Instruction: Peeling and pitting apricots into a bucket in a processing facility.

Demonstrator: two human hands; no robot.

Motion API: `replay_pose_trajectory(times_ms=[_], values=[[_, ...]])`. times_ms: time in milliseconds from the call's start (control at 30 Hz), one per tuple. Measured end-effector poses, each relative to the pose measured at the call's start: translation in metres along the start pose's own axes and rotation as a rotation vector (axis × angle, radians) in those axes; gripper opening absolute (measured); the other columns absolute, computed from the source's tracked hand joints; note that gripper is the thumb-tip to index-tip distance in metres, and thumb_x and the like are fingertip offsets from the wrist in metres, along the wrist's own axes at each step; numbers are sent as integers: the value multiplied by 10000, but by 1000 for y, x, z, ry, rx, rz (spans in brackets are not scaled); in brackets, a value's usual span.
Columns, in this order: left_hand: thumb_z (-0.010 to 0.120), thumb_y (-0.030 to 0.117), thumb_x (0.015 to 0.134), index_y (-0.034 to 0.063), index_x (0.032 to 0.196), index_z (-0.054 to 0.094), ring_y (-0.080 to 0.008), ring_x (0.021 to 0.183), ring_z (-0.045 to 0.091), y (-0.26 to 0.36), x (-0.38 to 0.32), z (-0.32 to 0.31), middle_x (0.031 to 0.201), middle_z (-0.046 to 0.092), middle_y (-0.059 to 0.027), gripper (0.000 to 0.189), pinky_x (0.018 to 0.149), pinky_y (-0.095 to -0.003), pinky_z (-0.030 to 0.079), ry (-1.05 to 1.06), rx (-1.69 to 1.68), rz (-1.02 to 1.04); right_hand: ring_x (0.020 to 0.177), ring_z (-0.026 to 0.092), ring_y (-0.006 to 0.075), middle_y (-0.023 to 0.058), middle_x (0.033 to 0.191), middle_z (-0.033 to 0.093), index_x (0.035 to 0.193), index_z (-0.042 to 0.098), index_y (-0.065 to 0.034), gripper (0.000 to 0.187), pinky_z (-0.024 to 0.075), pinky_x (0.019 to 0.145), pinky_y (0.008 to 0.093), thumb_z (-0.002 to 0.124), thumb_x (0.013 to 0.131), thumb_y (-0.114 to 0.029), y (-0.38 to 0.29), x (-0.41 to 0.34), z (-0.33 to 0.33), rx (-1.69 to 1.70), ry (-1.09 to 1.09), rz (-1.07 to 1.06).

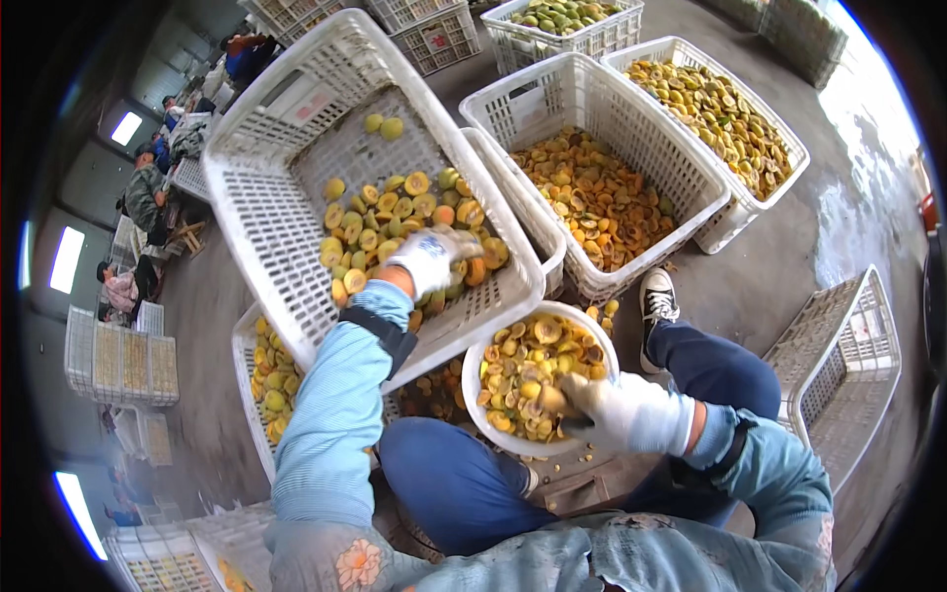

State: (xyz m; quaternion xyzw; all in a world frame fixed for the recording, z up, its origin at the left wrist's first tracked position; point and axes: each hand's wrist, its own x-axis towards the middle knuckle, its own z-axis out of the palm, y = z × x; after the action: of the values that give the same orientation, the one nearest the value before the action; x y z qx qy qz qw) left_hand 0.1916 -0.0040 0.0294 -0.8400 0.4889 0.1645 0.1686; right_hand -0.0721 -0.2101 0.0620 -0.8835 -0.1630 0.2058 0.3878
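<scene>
My left hand (430,259), in a white work glove with tan fingers, reaches down onto apricot-like fruit (370,240) in a large white plastic crate (259,214). That crate is tilted towards me; halved and whole fruit has gathered at its near end. My left fingertips are partly hidden, so their grip is unclear. At a round white bucket (471,377) between my knees is my right hand (625,414), gloved alike, its blurred fingers over the near right rim. Yellow fruit halves (518,362) fill the bucket. Whether my right fingers hold a piece cannot be seen.
Right of the tilted crate stand a crate of orange fruit pieces (592,200) and a crate of halved fruit (714,111). A crate of green fruit (555,18) is behind. Another crate (821,377) lies at right. Several people (144,192) sit along the left.
</scene>
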Motion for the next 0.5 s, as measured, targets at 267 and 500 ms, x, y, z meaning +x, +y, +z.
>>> replay_pose_trajectory(times_ms=[267, 500], values=[[516, 175, 846, 250, 1114, 591, -191, 1085, 535, 11, 60, 60, 1188, 562, -5, 288, 898, -336, 421, -79, 224, 30, 715, 642, 338, 188, 720, 620, 1100, 476, -17, 400, 514, 628, 414, 592, 835, -293, 2, -4, -21, 146, -268, 147], [687, 219, 751, 83, 998, 579, -266, 857, 622, -46, -3, 63, 989, 624, -94, 301, 782, -350, 507, 523, -536, -501, 685, 636, 342, 176, 684, 608, 1000, 504, -41, 343, 519, 603, 406, 619, 807, -300, -3, -7, -14, 151, -180, 90]])
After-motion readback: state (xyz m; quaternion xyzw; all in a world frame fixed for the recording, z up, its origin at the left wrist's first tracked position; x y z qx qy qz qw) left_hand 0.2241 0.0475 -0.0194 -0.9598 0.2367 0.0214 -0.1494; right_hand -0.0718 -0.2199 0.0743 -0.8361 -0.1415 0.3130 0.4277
